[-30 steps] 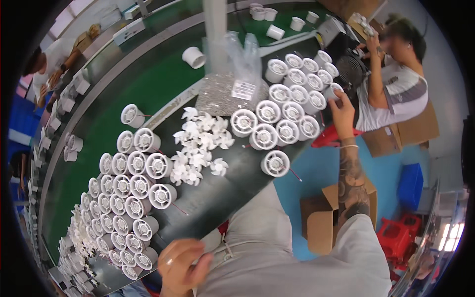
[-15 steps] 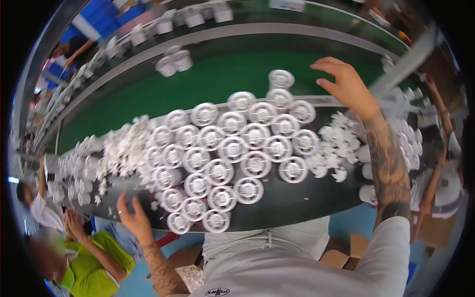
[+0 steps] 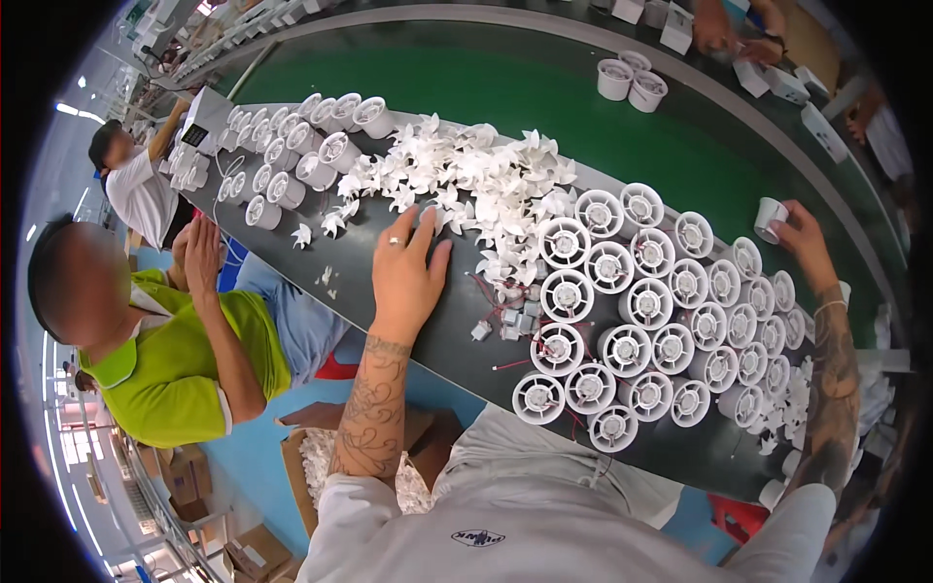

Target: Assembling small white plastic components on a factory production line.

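Note:
At the far right, my right hand (image 3: pixel 805 245) has its fingers closed round a small white cup-shaped fan housing (image 3: pixel 771 219), held at the green belt's near edge. My left hand (image 3: pixel 408 282) is open, palm down, fingers apart. Its fingertips reach the near edge of a pile of white plastic fan impellers (image 3: pixel 466 175); whether they touch any I cannot tell. Between my hands, a block of round white fan housings (image 3: pixel 645 303) stands on the dark table (image 3: pixel 476 374), spoked ends up. Small grey motors with red wires (image 3: pixel 515 316) lie beside the block.
More white housings (image 3: pixel 287 155) stand at the table's left end, near a white box (image 3: pixel 206 119). Three white cups (image 3: pixel 632 80) sit on the green belt (image 3: pixel 486 73). A co-worker in a lime shirt (image 3: pixel 170 350) sits at the left. An open carton (image 3: pixel 413 457) stands below the table edge.
The view has swung left. My left hand has moved up to the impeller pile. My right hand, empty and spread earlier, now grips a white fan housing.

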A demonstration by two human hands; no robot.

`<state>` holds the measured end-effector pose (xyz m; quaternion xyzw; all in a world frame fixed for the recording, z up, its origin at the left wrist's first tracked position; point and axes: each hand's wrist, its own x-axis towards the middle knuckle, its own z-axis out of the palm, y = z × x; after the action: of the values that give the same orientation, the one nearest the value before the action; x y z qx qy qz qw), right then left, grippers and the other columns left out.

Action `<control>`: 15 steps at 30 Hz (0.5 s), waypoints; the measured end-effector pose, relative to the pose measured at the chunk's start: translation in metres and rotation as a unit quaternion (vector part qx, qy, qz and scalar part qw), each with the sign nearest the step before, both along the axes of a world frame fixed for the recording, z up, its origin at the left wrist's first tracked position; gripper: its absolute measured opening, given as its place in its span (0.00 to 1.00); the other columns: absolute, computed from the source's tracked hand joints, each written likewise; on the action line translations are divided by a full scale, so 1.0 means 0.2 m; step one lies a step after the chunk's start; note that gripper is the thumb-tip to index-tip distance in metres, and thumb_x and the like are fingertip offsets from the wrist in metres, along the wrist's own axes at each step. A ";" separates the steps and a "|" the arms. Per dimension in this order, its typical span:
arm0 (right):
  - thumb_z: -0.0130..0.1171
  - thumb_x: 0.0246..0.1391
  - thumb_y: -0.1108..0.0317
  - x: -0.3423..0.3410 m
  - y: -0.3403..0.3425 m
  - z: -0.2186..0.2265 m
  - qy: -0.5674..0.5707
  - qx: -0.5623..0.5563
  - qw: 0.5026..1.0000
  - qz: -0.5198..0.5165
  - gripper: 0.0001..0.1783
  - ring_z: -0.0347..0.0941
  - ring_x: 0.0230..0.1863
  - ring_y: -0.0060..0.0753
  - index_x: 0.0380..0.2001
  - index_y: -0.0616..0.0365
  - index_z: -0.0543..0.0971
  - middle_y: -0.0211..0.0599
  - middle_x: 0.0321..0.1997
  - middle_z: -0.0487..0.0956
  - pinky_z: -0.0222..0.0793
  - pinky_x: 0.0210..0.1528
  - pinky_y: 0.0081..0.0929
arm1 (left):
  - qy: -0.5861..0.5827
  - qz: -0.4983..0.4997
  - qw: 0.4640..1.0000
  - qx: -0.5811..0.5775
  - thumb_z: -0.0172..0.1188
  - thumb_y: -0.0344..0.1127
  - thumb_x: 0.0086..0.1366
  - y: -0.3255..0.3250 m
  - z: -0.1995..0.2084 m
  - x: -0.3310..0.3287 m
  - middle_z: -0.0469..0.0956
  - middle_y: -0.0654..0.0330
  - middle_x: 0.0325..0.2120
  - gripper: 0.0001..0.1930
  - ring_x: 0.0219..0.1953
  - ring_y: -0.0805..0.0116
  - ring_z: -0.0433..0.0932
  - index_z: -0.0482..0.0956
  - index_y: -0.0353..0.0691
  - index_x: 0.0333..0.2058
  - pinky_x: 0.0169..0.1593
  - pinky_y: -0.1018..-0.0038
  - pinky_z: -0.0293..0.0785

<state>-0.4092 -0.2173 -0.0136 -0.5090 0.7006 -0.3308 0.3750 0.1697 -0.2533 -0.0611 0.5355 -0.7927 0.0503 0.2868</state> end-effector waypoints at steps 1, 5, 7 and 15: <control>0.62 0.53 0.66 0.01 0.00 0.02 0.006 0.001 1.000 -0.010 0.15 0.71 0.38 0.17 0.43 0.58 0.75 0.25 0.38 0.76 0.70 0.40 0.18 | 0.006 -0.010 1.000 0.001 0.65 0.34 0.57 -0.02 -0.01 0.00 0.74 0.48 0.48 0.20 0.45 0.50 0.74 0.77 0.38 0.48 0.52 0.62 0.71; 0.63 0.52 0.72 -0.02 0.07 0.14 0.149 -0.142 0.979 -0.006 0.12 0.71 0.33 0.16 0.40 0.60 0.76 0.26 0.34 0.76 0.68 0.35 0.17 | -0.008 0.042 0.996 0.082 0.64 0.38 0.58 -0.09 0.01 -0.01 0.77 0.49 0.36 0.15 0.42 0.48 0.75 0.78 0.37 0.41 0.46 0.60 0.72; 0.64 0.51 0.72 -0.04 0.10 0.21 0.229 -0.175 0.956 -0.046 0.13 0.72 0.34 0.18 0.40 0.61 0.77 0.28 0.34 0.77 0.68 0.35 0.19 | 0.041 0.080 0.993 0.075 0.64 0.37 0.58 -0.04 0.02 0.05 0.75 0.48 0.30 0.15 0.33 0.51 0.76 0.78 0.31 0.39 0.38 0.64 0.72; 0.63 0.46 0.73 -0.08 0.52 0.03 0.387 -0.150 0.908 -0.057 0.16 0.76 0.39 0.46 0.41 0.60 0.78 0.44 0.39 0.79 0.72 0.41 0.33 | 0.043 -0.043 0.990 0.129 0.66 0.34 0.57 -0.10 0.02 0.19 0.71 0.54 0.25 0.19 0.28 0.61 0.71 0.75 0.32 0.45 0.34 0.68 0.70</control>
<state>-0.4260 -0.1139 -0.0075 -0.6067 0.7605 -0.2300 -0.0257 0.2072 -0.2731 -0.0569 0.5355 -0.8017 -0.0874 0.2507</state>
